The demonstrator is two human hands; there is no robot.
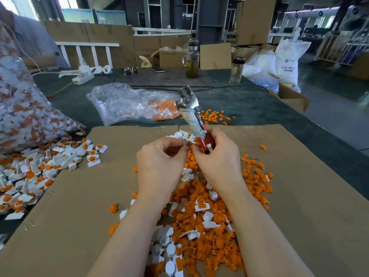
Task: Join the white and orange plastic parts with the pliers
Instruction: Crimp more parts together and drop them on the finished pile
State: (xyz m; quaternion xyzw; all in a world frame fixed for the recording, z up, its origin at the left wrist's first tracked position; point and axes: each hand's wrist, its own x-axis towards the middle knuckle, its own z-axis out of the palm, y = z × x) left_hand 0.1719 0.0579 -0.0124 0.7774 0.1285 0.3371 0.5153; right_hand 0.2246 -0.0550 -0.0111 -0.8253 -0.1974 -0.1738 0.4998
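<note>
Pliers (191,114) gripped upright by right hand (217,162); left hand (161,162) pinches a white part (186,143).

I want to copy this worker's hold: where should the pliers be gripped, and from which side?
Grip the pliers by the red handle low down, coming from the right, as the right hand does. The metal head points up and away, leaving only the handle reachable.

The white plastic sack (287,62) standing at the far right of the table bears blue print that reads "ABS RESIN" with "ABS" below it, a small logo above those words stays too blurred to make out
</note>
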